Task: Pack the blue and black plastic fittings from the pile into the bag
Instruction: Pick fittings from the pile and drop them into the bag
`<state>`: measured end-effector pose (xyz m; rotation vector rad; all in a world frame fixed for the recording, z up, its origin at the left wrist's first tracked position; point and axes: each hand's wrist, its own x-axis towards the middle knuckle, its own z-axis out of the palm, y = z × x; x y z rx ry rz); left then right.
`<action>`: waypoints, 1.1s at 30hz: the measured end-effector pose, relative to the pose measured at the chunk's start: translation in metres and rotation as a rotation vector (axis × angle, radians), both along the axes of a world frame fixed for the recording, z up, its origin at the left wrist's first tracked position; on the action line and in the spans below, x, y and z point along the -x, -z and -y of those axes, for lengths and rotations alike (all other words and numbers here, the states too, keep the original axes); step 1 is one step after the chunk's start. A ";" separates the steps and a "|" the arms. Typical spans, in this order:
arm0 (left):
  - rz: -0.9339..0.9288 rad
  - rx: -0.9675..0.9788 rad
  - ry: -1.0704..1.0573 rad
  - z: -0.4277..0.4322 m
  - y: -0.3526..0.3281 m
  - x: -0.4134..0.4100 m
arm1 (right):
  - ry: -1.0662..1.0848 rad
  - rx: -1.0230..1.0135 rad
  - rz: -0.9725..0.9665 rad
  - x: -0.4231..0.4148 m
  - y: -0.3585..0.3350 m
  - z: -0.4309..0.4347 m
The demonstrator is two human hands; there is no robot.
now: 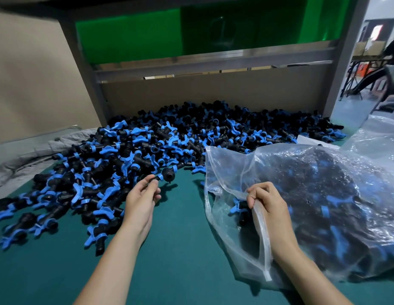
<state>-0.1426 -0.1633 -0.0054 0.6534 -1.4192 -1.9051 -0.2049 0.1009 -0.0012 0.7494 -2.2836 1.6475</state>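
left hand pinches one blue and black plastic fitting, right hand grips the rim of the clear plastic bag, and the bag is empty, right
Not empty: the head view shows the clear plastic bag bulging with blue and black fittings. The left hand does pinch one fitting and the right hand does grip the rim.

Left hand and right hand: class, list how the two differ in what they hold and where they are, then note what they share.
The left hand pinches one blue and black fitting; the right hand grips the rim of the clear bag. The left hand is at the near edge of the pile; the right hand is at the bag's mouth, holding it open. Both are bare, and both hold something.
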 end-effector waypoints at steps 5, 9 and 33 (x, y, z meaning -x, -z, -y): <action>-0.041 -0.067 -0.014 -0.001 -0.003 0.002 | -0.011 0.015 -0.005 0.003 0.001 0.000; -0.033 -0.069 -0.019 -0.001 -0.004 0.002 | -0.006 -0.008 -0.033 0.004 0.003 0.000; -0.284 -0.684 0.222 0.007 -0.003 -0.003 | -0.002 -0.012 -0.073 0.008 0.009 0.001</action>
